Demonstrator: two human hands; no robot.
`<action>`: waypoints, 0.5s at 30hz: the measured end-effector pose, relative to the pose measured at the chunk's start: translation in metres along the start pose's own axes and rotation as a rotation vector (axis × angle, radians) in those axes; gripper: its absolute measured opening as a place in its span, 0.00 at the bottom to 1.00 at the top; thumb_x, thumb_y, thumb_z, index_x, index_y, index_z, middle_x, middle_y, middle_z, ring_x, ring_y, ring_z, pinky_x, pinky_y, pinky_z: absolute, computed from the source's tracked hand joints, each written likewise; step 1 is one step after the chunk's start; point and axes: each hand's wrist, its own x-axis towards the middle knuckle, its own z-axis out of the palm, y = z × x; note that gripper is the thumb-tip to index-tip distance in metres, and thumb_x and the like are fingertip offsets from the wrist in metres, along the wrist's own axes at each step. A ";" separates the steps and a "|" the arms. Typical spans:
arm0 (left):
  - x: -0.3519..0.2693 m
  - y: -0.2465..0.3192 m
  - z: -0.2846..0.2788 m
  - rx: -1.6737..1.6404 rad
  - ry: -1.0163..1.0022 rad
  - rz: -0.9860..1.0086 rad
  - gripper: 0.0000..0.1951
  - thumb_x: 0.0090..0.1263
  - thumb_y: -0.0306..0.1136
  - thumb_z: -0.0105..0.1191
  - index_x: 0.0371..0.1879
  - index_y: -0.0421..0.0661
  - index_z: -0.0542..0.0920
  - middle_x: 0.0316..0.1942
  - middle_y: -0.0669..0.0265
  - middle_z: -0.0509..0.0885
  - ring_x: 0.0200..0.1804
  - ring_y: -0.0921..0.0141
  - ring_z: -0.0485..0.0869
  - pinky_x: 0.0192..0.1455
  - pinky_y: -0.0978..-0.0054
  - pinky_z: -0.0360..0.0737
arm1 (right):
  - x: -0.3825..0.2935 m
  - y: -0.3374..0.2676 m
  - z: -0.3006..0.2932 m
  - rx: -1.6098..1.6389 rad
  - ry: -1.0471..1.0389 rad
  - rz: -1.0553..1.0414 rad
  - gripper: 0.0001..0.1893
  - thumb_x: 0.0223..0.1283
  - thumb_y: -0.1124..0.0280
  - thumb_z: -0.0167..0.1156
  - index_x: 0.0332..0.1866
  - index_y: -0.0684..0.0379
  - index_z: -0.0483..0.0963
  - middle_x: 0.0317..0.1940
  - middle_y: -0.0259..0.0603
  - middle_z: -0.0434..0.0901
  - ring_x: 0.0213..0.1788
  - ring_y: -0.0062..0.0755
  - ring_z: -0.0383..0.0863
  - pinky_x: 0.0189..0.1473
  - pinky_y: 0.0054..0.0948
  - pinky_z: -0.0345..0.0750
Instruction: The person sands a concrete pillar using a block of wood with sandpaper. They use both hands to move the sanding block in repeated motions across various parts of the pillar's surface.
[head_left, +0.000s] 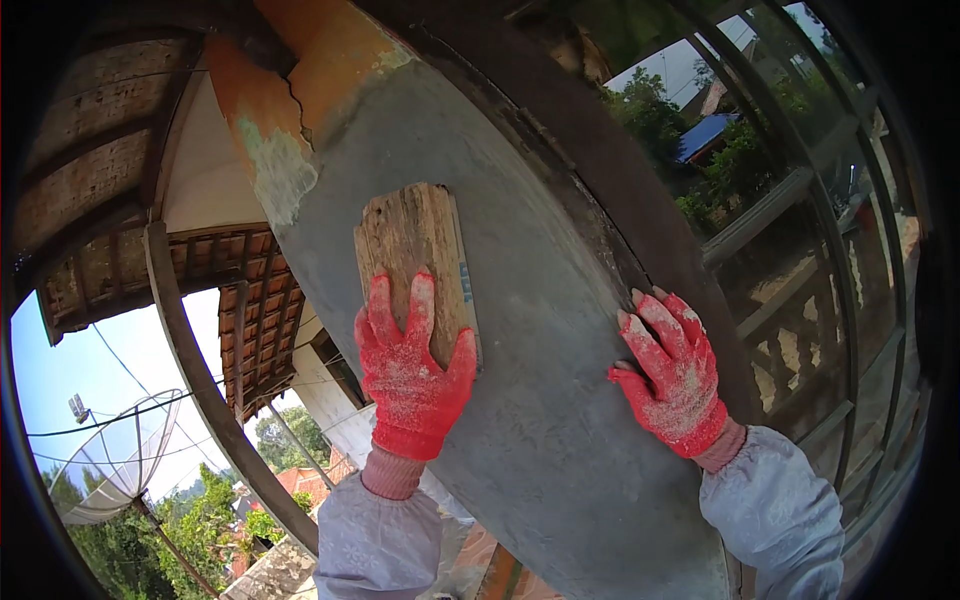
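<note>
My left hand (416, 360), in a dusty red glove with bare fingertips, rests with fingers spread on a worn wooden block (409, 240). The block lies against a wall coated in smooth grey plaster (517, 420); a thin pale layer with lettering shows along its right side. Whether the fingers grip the block's edges cannot be told. My right hand (671, 367), gloved likewise, touches the wall's right edge beside the dark wooden window frame (592, 157), its fingers slightly bent and apart, with no tool visible in it. Both sleeves are pale and patterned.
Orange paint (330, 67) with a crack and flaking pale patches covers the wall's upper part. Glass window panes (780, 300) stand at the right. On the left are a curved-looking post (202, 375), a tiled roof (255, 322), cables and a satellite dish (120, 465).
</note>
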 end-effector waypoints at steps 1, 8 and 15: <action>0.005 -0.001 -0.003 0.031 -0.022 0.048 0.37 0.60 0.43 0.64 0.72 0.56 0.69 0.73 0.53 0.63 0.68 0.45 0.67 0.68 0.50 0.70 | 0.000 0.001 0.000 0.000 0.000 -0.004 0.31 0.48 0.70 0.71 0.62 0.55 0.75 0.63 0.44 0.73 0.64 0.55 0.72 0.64 0.50 0.73; 0.083 -0.008 0.004 0.054 0.107 -0.365 0.37 0.61 0.47 0.63 0.72 0.56 0.68 0.73 0.54 0.62 0.69 0.46 0.67 0.68 0.49 0.70 | 0.002 -0.004 0.001 0.018 0.029 0.005 0.30 0.48 0.70 0.71 0.62 0.55 0.75 0.63 0.44 0.74 0.64 0.54 0.73 0.65 0.49 0.72; 0.094 0.009 0.007 0.034 0.046 -0.164 0.38 0.64 0.48 0.61 0.75 0.61 0.64 0.75 0.55 0.61 0.71 0.46 0.65 0.72 0.50 0.66 | 0.001 -0.003 -0.002 -0.010 0.036 -0.011 0.30 0.46 0.69 0.72 0.61 0.55 0.77 0.63 0.43 0.74 0.64 0.53 0.73 0.63 0.48 0.73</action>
